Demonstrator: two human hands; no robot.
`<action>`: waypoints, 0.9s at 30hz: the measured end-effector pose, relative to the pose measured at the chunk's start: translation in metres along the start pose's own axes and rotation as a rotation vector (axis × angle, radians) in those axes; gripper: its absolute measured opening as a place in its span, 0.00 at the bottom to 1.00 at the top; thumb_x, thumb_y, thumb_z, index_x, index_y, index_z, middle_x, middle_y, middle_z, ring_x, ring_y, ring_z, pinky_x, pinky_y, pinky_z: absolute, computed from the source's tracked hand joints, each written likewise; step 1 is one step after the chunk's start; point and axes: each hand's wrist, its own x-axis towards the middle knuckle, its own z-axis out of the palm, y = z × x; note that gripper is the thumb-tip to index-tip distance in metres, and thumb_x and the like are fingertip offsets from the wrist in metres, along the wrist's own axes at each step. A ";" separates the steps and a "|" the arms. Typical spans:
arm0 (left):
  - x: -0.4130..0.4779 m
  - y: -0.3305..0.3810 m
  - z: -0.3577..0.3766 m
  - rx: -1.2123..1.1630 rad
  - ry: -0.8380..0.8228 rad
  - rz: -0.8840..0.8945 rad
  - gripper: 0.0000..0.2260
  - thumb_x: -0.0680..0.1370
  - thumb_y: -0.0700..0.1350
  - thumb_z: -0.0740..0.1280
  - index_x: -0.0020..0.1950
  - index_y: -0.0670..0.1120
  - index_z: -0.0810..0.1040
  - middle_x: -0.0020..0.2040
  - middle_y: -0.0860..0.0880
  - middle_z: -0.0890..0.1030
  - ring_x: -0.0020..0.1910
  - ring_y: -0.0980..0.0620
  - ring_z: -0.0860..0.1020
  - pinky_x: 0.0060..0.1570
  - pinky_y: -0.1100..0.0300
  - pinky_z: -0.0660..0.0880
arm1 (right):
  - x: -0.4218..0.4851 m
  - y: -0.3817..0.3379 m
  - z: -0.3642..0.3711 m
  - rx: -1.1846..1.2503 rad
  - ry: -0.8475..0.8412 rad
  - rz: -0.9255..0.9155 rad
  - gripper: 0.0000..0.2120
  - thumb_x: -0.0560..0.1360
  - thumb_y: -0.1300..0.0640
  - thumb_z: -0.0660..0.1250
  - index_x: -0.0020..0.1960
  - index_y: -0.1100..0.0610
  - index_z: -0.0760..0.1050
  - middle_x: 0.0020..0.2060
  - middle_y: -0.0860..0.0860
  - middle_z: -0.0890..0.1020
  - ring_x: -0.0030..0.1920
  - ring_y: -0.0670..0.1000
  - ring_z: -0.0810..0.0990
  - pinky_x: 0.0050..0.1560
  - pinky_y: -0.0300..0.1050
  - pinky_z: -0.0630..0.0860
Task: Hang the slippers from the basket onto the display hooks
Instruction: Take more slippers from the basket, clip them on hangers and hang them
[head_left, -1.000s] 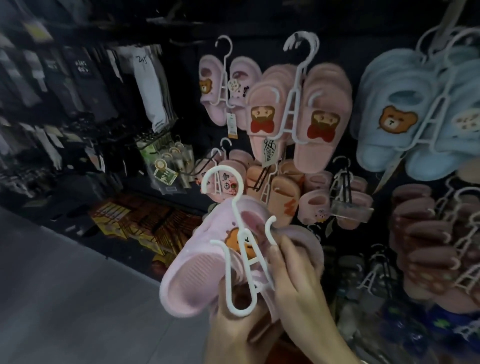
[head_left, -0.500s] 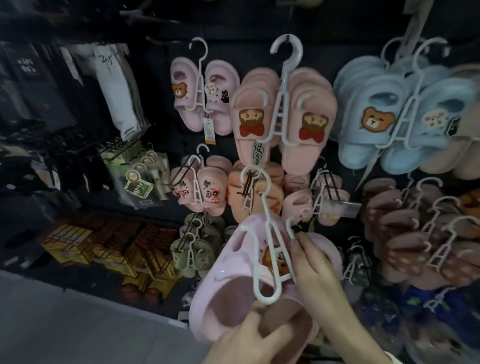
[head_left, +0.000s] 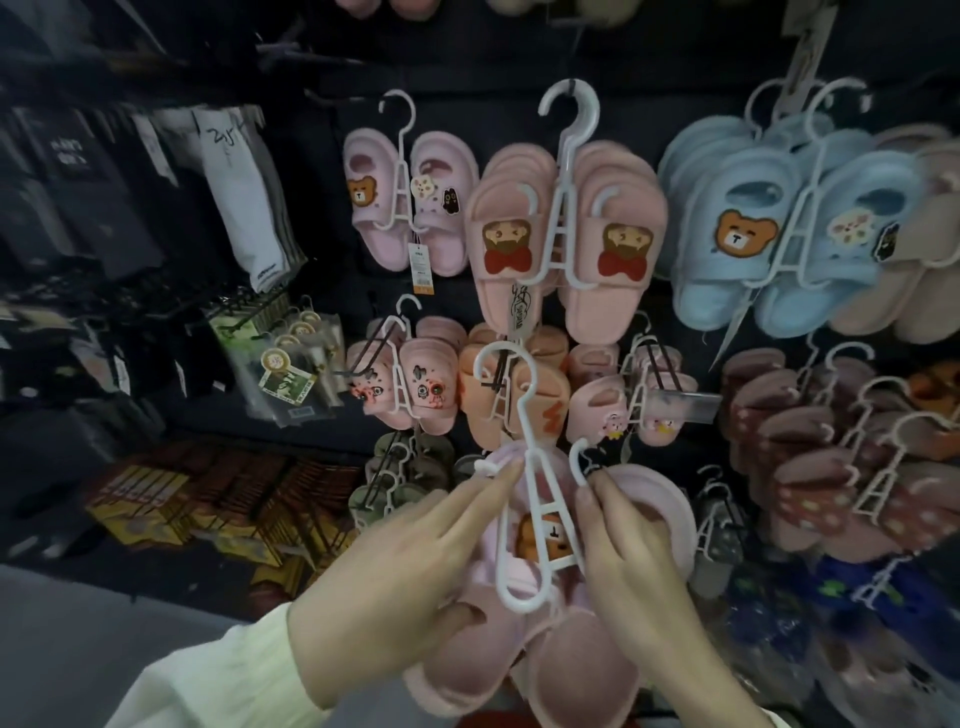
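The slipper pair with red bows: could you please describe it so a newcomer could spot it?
On the dark display wall, look between the small pink bear pair and the blue pairs. The peach slides hang there from a big white hanger; only they carry red bows.

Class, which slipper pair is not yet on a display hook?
The pink pair held by the left hand and right hand; the others hang on the wall.
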 end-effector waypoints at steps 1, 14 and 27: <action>0.003 -0.003 -0.001 0.031 0.020 0.008 0.55 0.73 0.52 0.74 0.76 0.63 0.28 0.79 0.62 0.52 0.71 0.52 0.67 0.64 0.53 0.73 | -0.001 -0.001 -0.001 -0.020 -0.016 -0.029 0.24 0.79 0.40 0.46 0.56 0.52 0.74 0.41 0.50 0.83 0.45 0.54 0.81 0.53 0.63 0.76; 0.014 0.000 0.008 0.045 0.202 0.123 0.57 0.62 0.39 0.76 0.82 0.49 0.42 0.57 0.53 0.81 0.47 0.49 0.79 0.35 0.54 0.80 | -0.010 -0.015 -0.009 0.223 -0.027 0.050 0.09 0.83 0.42 0.51 0.54 0.36 0.69 0.43 0.34 0.79 0.54 0.37 0.74 0.68 0.41 0.65; 0.008 -0.017 -0.004 0.135 0.433 -0.027 0.47 0.65 0.38 0.75 0.81 0.49 0.58 0.69 0.50 0.74 0.51 0.46 0.78 0.42 0.50 0.79 | -0.019 -0.013 -0.018 0.368 0.054 0.035 0.13 0.83 0.57 0.56 0.43 0.48 0.75 0.36 0.26 0.79 0.41 0.27 0.77 0.41 0.22 0.69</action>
